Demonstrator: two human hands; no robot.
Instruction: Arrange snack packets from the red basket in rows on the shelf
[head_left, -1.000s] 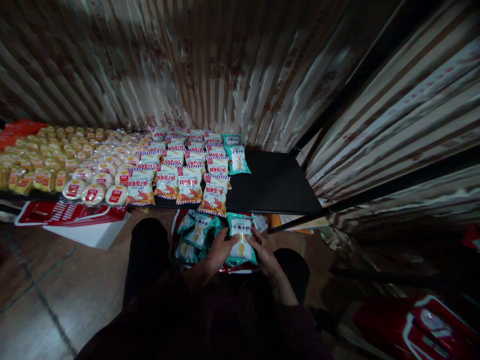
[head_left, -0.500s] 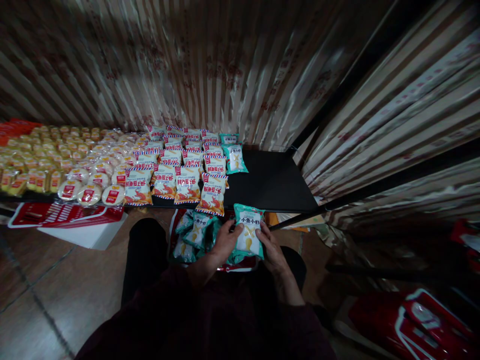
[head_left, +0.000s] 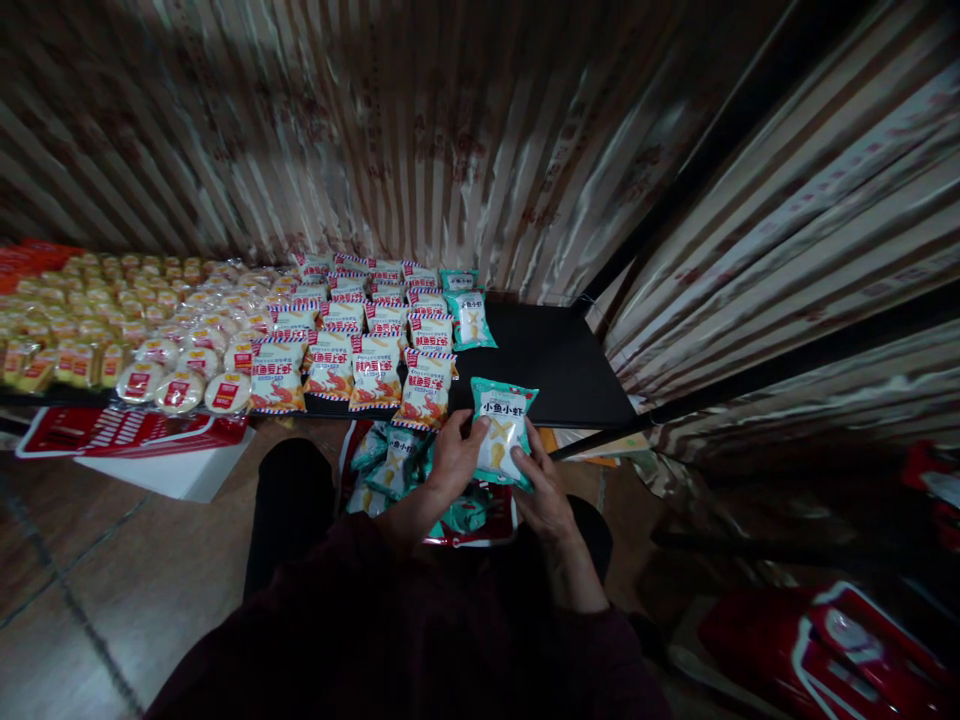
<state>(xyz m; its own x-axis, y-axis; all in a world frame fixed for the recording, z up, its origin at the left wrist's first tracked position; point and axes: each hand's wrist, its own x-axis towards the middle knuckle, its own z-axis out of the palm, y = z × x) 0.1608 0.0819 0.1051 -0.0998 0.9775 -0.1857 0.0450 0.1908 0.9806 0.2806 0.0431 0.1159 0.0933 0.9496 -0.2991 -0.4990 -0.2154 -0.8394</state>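
Note:
Between my two hands is a teal-and-white snack bag point(head_left: 501, 435), its printed front facing up. My left hand point(head_left: 454, 462) grips its left side with the thumb on top, and my right hand point(head_left: 546, 488) grips the lower right edge. The bag is at the front edge of a black shelf point(head_left: 555, 365). Below, between my knees, a red basket point(head_left: 506, 520) holds several more teal snack bags point(head_left: 395, 465). Two matching teal bags point(head_left: 470, 318) lie on the shelf, beside rows of white-and-orange snack bags point(head_left: 376, 370).
Wrapped round cakes point(head_left: 180, 390) and yellow packaged cakes point(head_left: 56, 330) fill the shelf's left part. Striped sheeting point(head_left: 450, 130) hangs behind. A black metal bar point(head_left: 750, 365) slants along the right. Another red basket point(head_left: 832, 640) stands on the floor at lower right.
Both hands have moved the held teal bag slightly up and forward, from over the basket toward the shelf's front edge. More of the basket's contents now shows beneath it.

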